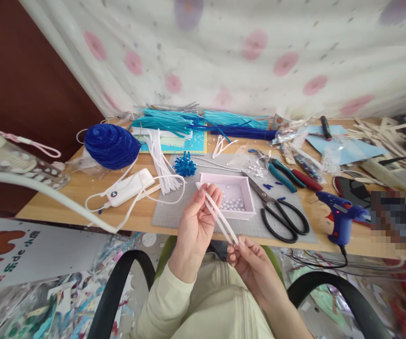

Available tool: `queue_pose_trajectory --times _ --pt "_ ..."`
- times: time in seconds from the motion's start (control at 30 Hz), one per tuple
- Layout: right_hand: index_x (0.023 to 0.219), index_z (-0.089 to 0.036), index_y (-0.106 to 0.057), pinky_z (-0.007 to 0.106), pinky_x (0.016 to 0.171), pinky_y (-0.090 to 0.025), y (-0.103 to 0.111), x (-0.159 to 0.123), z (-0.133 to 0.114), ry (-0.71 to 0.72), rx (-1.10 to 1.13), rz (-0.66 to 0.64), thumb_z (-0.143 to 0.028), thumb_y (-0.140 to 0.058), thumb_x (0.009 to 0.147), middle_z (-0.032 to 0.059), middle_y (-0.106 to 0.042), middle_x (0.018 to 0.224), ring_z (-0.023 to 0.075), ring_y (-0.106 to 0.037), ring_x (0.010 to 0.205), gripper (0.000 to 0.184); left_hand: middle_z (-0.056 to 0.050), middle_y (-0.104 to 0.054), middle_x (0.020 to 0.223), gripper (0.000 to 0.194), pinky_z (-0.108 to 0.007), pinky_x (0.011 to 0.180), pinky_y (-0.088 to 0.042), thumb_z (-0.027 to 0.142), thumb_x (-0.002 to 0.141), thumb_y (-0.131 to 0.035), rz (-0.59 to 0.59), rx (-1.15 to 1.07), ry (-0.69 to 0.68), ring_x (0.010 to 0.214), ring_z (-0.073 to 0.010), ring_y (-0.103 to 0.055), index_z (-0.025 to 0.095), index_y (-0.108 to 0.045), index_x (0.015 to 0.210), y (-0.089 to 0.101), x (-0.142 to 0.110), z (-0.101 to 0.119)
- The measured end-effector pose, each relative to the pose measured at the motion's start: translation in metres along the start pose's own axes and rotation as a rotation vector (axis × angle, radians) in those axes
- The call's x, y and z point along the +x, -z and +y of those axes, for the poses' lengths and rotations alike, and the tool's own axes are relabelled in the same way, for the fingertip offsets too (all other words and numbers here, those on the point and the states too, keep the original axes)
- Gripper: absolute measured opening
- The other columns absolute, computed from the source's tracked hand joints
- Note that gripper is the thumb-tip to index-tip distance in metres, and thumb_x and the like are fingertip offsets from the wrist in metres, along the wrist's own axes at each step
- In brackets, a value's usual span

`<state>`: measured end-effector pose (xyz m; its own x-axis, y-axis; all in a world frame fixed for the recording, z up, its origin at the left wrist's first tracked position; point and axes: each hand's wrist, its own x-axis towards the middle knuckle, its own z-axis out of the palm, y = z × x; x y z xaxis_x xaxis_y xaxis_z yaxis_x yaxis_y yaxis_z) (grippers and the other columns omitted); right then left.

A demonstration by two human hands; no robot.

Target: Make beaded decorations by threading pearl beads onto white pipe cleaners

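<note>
Between my two hands stretches a white pipe cleaner (220,217), doubled into two near-parallel strands. My left hand (198,221) is turned palm up and pinches its upper end between thumb and fingers. Lower and to the right, my right hand (252,261) grips the other end with thumb and forefinger. Just behind the strands is a pale pink box (251,195) holding pearl beads (231,203). A blue spiky pompom-like piece (185,165) lies on the grey mat (167,212) beyond my left hand. Black-handled scissors (272,207) rest right of the box.
A blue glue gun (340,214) with a red light stands at the right edge. Pliers (284,174), white pipe cleaners (162,162) and turquoise bundles (167,123) lie behind. At left are a dark blue wound cone (109,146) and a white corded device (130,187).
</note>
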<state>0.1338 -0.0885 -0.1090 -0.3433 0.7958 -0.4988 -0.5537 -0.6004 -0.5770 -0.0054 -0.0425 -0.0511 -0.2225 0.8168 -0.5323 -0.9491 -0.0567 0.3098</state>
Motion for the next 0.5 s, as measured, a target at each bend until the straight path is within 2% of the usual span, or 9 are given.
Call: queue_pose_trajectory --times 0.1,0.27,0.43,0.5 --pt "0.059 -0.016 -0.071 0.015 0.051 -0.047 0.0 0.001 0.001 0.024 -0.02 0.052 -0.043 -0.102 0.051 0.0015 -0.071 0.06 0.0061 -0.058 0.051 0.042 -0.008 -0.083 0.077 0.046 -0.028 0.081 -0.064 0.004 0.104 -0.046 -0.041 0.02 -0.034 0.075 -0.0161 -0.081 0.013 -0.08 0.075 0.003 0.0 -0.004" --pt "0.058 -0.015 -0.072 0.016 0.049 -0.044 0.006 0.002 0.004 0.043 -0.076 0.079 -0.045 -0.101 0.052 0.002 -0.07 0.059 0.006 -0.055 0.048 0.042 -0.01 -0.084 0.081 0.037 -0.028 0.082 -0.065 0.003 0.101 -0.052 -0.137 0.049 -0.097 0.079 -0.0168 -0.081 0.011 -0.081 0.08 0.007 0.0 -0.007" --pt "0.062 -0.016 -0.072 0.017 0.05 -0.044 0.014 0.003 0.01 0.068 -0.094 0.059 -0.042 -0.097 0.062 0.0018 -0.07 0.062 0.0065 -0.054 0.05 0.037 -0.01 -0.085 0.083 0.004 -0.028 0.086 -0.063 0.01 0.083 -0.079 -0.169 0.089 -0.155 0.082 -0.0178 -0.081 0.011 -0.083 0.081 0.009 0.0 -0.007" --pt "0.062 -0.016 -0.071 0.017 0.049 -0.044 0.015 0.003 0.011 0.06 -0.085 0.056 -0.041 -0.097 0.063 0.0014 -0.069 0.063 0.0065 -0.053 0.05 0.036 -0.009 -0.085 0.083 0.01 -0.029 0.087 -0.063 0.015 0.073 -0.088 -0.174 0.103 -0.165 0.082 -0.0183 -0.081 0.011 -0.083 0.081 0.01 0.0 -0.007"
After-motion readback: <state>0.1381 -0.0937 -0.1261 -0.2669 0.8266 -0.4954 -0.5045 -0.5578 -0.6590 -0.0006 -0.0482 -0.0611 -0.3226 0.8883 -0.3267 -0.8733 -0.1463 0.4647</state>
